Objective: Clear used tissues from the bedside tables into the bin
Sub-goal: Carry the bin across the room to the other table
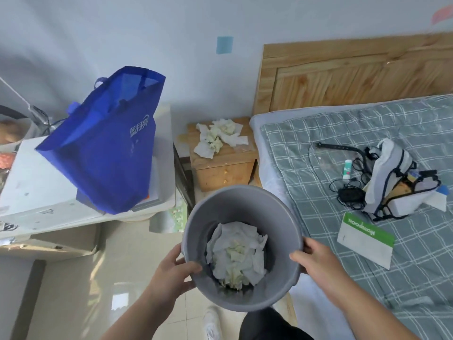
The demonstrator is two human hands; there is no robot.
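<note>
Both hands, left hand (175, 271) and right hand (316, 260), clamped on bin (241, 197) rim. Tissues (220, 137) heaped on bedside table (224, 165): light, limp, probably damp. Pinch by the bunch.

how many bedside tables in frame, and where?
1: a wooden bedside table between the bed and the white cabinet, with crumpled tissues on top. A second may sit off frame, on the bed's far side.

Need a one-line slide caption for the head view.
Both hands hold a grey bin of used tissues; more tissues wait on the wooden bedside table.
</note>
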